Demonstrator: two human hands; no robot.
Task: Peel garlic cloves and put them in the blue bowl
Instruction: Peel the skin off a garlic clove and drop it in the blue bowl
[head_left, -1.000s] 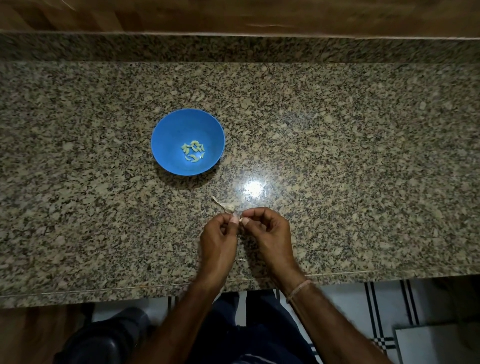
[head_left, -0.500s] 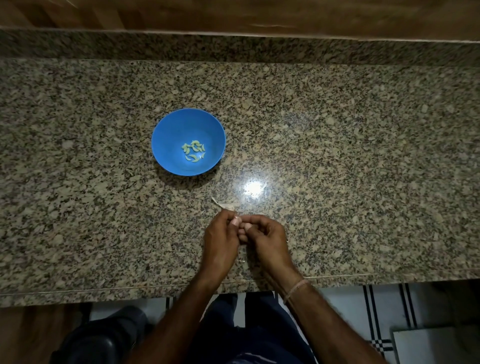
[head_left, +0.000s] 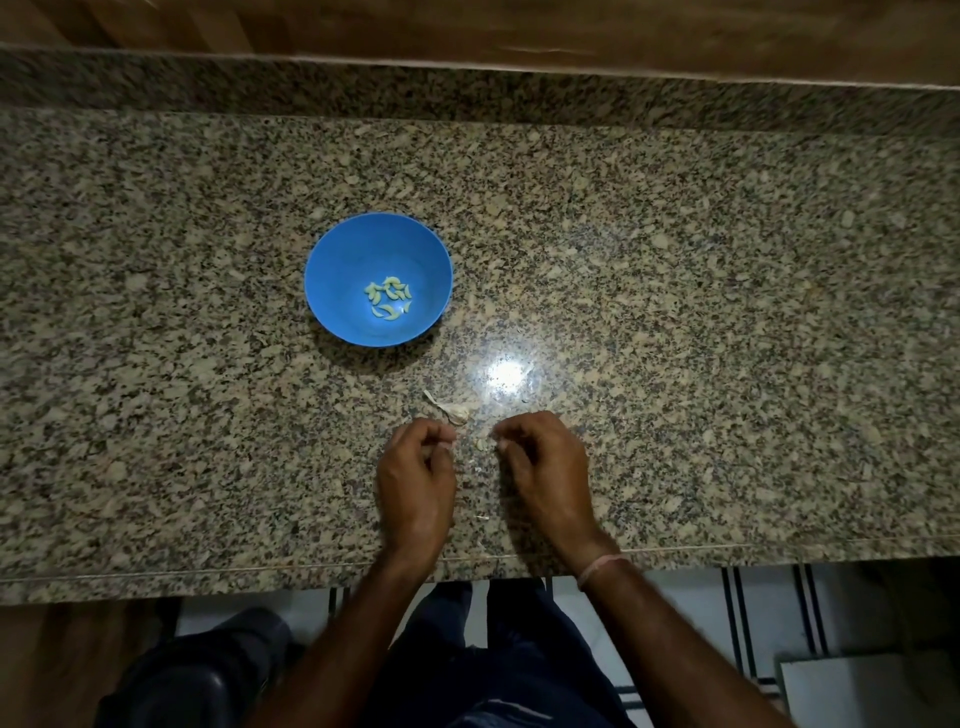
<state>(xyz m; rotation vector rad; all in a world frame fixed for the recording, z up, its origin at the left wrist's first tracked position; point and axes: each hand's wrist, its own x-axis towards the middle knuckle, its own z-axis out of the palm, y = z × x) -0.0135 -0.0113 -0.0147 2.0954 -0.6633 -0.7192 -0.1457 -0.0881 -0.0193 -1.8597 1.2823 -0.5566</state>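
Speckled, glossy granite table (head_left: 675, 312) carries a smooth round blue bowl (head_left: 332, 260), far and left of the hands, with curved pale peeled cloves (head_left: 388, 301) inside. The left hand (head_left: 415, 478) is nearer the bowl than the right hand (head_left: 540, 467). Both are curled, and I cannot tell what they hold. Papery garlic skin (head_left: 453, 411) lies just beyond the left hand, its stem pointing far-left.

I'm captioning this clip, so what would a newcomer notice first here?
The bright blue bowl stands out, left of centre on the granite counter, pale peeled cloves in its bottom. Then the white glare spot to its lower right, with the left hand and right hand just below, fingers curled.
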